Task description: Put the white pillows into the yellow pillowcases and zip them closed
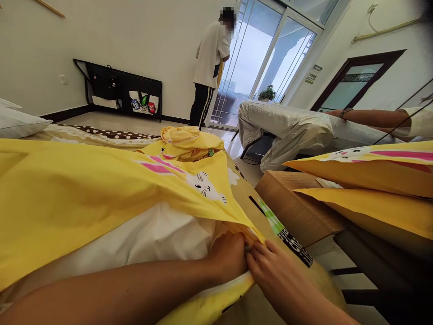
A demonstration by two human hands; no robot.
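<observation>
A yellow cover [111, 180] with a white rabbit print spreads in front of me, its near side open. White padded filling [145, 230], a pillow or quilt, bulges out of that opening. My left hand [228, 255] reaches across the filling into the cover's right-hand corner, closed in a fist; its fingertips are hidden, so what it grips there cannot be made out. Touching it, my right hand [270, 262] has its fingers curled over the cover's edge at that corner. The lower flap of the cover hangs beneath my left forearm.
A crumpled yellow cloth [189, 140] lies on the patterned bed sheet [250, 198]. Right of the bed stand a wooden cabinet [297, 207] and yellow rabbit-print covers [372, 176]. Beyond are a plastic-wrapped mattress [284, 117], another person's arm [375, 122] and a standing person [209, 63].
</observation>
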